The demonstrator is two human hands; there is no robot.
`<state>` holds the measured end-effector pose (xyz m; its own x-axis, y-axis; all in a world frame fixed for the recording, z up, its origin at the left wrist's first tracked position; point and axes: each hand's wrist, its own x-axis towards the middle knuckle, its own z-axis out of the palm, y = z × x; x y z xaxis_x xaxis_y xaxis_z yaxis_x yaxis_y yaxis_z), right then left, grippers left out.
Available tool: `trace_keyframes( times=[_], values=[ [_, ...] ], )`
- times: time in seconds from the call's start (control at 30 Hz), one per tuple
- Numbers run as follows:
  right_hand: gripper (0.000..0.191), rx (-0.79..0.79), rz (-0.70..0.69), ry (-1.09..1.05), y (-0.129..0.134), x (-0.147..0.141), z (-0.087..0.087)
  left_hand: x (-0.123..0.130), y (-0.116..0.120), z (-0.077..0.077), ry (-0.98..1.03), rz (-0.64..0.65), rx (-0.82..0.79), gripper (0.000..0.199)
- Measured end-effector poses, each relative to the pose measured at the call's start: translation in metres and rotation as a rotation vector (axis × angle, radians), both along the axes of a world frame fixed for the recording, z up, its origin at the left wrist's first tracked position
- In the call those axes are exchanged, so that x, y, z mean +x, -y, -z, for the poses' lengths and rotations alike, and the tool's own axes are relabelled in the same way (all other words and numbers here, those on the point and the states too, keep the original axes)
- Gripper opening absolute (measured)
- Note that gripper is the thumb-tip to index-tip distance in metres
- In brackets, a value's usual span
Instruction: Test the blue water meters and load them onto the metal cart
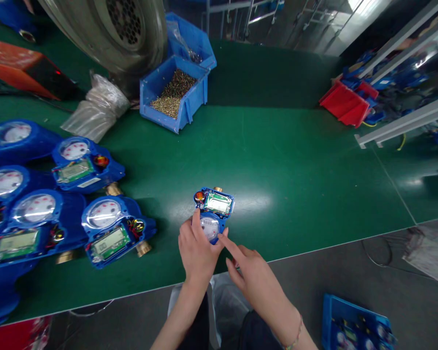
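Left hand (197,252) is closed on the blue water meter (213,214), fingers (196,219) wrapped round its lower left edge. Right hand (255,284) isn't gripping: index fingertip (221,237) is at the lower right of the meter's round dial (209,228), touching or just beside it, can't tell which from this view. Meter is on or just above the green bench mat (277,146), low centre of frame, tilted slightly, with its LCD circuit board (218,203) facing up and a brass fitting (218,189) at the far end. Left of frame, a cluster of similar water meters (111,228) lies on the mat, well apart from the hands. Upper centre, a blue bin of brass parts (173,92) sits in front of a second blue bin (193,41), with a crumpled plastic bag (98,109) to their left. A large steel drum (124,29) sits at the top. Red bin (345,103) at upper right. Blue tray of meters (354,323) sits on the grey floor, lower right.
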<state>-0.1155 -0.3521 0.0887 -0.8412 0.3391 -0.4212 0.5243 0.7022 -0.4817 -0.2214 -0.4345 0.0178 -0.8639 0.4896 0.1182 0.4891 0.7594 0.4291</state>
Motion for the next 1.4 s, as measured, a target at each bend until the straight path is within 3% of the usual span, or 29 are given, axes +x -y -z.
trace_keyframes(
  times=[0.47,0.63,0.83,0.9,1.03,1.2,1.4],
  values=[
    [0.064,0.041,-0.043,0.059,0.001,-0.001,-0.017,0.010,-0.004,-0.012,-0.011,-0.073,-0.045,0.074],
    [0.056,-0.016,0.066,-0.058,0.000,-0.002,-0.013,0.006,0.003,-0.021,0.046,-0.006,-0.029,0.070],
    [0.039,-0.091,0.292,-0.203,0.000,-0.009,0.002,0.002,0.021,-0.024,0.117,0.117,0.075,0.072],
    [0.042,-0.129,0.368,-0.243,-0.001,-0.013,0.010,0.002,0.028,-0.024,0.155,0.135,0.106,0.069],
    [0.062,-0.261,0.512,-0.304,-0.004,-0.024,0.031,0.005,0.043,-0.025,0.231,0.140,0.151,0.069],
    [0.087,-0.565,0.701,-0.310,-0.012,-0.046,0.055,0.019,0.062,-0.026,0.284,0.121,0.121,0.058],
    [0.062,-1.002,0.761,-0.438,-0.013,-0.064,0.065,0.034,0.093,-0.016,0.373,0.137,0.019,0.048]
  ],
)
